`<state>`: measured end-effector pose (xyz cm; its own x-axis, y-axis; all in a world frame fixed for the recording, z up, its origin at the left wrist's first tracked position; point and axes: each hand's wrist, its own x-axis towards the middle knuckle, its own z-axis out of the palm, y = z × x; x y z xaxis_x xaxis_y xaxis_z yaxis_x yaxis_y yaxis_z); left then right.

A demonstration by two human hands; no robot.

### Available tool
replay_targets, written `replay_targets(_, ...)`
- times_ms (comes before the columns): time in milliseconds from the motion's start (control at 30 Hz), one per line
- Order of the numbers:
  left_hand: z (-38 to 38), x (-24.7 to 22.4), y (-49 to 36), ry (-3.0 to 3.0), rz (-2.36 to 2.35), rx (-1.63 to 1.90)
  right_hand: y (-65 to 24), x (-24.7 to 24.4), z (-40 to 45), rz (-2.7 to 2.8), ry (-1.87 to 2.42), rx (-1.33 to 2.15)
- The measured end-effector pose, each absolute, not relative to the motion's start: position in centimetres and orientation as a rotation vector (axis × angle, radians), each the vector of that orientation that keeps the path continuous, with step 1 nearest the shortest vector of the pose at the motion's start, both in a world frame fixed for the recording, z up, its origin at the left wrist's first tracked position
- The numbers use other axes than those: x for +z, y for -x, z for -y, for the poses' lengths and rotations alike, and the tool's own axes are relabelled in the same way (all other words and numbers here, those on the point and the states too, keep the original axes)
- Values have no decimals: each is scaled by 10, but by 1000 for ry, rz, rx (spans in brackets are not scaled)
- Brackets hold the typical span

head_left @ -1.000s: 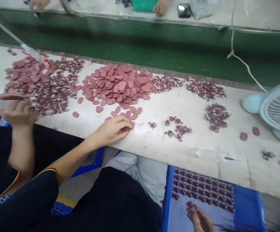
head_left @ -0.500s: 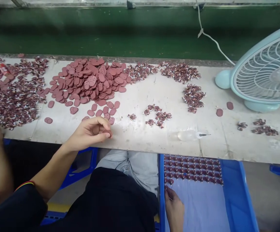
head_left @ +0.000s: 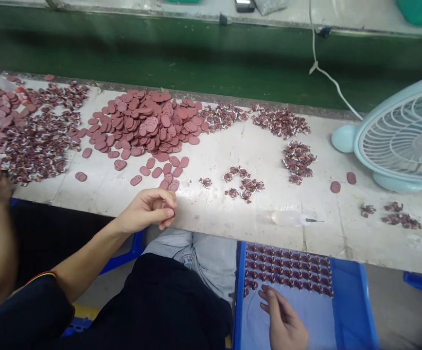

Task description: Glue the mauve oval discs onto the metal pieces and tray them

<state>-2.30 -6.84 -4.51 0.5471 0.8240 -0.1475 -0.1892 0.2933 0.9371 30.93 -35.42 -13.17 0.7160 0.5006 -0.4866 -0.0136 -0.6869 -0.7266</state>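
One hand, my right grip (head_left: 287,323), hangs loosely open over the white sheet (head_left: 316,316) in the blue tray (head_left: 353,301), near rows of small brown pieces (head_left: 289,270). My left grip (head_left: 145,211) curls above the surface (head_left: 211,214); whether it pinches anything, I cannot tell. Beyond lie a clear bottle (head_left: 287,218), loose brown clusters (head_left: 251,187), then heaped reddish ovals (head_left: 149,121).
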Motion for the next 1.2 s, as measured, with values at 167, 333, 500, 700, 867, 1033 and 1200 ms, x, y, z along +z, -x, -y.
replay_targets(167,91,-50,-4,-773,-652,619,-314,-94,290,472,1997,819)
replay_targets(333,105,-48,-20,-553,-603,612,-296,-71,225,708,1828,871)
replay_targets(500,114,-62,-27,-378,-444,644,-261,-60,168,858,1673,973)
replay_targets(700,120,-70,-41,-284,-451,660,-265,-66,160,1045,1578,1098)
replay_targets(867,118,-68,-47,-314,-549,620,-277,-82,186,728,1359,1212)
replay_targets(1033,118,-68,-46,-308,-558,660,-262,-81,188,527,1297,1237)
replay_targets(1200,121,-63,-42,-336,-542,626,-262,-82,186,650,1286,1189)
